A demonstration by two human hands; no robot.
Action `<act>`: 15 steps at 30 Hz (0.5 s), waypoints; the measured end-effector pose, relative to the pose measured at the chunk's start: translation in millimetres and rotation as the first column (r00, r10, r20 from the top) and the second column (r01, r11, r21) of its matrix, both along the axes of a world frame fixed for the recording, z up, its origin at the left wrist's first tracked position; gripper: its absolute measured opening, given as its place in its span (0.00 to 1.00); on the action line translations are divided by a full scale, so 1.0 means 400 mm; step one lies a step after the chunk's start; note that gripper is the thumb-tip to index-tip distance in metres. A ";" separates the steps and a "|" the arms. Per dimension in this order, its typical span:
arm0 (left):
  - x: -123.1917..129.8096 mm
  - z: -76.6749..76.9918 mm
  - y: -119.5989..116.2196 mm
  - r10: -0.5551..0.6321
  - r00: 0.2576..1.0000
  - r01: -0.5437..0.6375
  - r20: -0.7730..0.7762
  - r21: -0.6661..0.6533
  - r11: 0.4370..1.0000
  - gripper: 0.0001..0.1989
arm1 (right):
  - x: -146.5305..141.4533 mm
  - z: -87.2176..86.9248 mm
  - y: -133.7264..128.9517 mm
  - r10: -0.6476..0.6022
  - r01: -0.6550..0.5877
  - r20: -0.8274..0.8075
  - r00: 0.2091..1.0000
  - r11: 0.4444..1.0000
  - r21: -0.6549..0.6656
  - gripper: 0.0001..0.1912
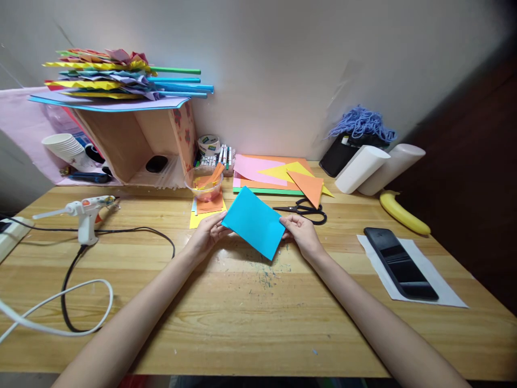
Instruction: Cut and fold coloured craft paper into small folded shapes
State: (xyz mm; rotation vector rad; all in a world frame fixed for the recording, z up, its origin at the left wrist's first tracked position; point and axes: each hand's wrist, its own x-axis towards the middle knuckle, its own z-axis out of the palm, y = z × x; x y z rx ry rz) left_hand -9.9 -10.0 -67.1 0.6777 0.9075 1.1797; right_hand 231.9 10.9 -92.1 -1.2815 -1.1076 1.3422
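On the near side of the black scissors [297, 209], left hand [208, 231] pinches one corner of a bright-blue paper rectangle [256, 223]; right hand [302, 231] pinches the opposite edge, thumb on top. Paper looks light, flat, fairly stiff — likely creases if squeezed; best taken by edges or corners. Left of scissors: clear plastic bowl [202, 195] with orange strips. Right — yellow banana [404, 213], black phone [399, 264].

no text, brand or number can be read for certain. the tape [209, 144] bears green labels with pale lettering, too small and blurred to make out. marks near the nozzle of the glue gun [89, 215] are also unreadable.
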 end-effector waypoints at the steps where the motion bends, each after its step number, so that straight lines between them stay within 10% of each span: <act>1: 0.002 -0.001 -0.001 0.020 0.999 -0.017 -0.046 0.046 0.999 0.11 | -0.001 0.001 -0.001 -0.004 0.004 -0.011 1.000 1.000 -0.009 0.19; 15: 0.012 -0.016 -0.010 -0.037 0.929 0.068 -0.368 0.074 0.995 0.13 | -0.028 0.014 -0.032 0.109 -0.111 -0.033 0.993 0.991 -0.076 0.18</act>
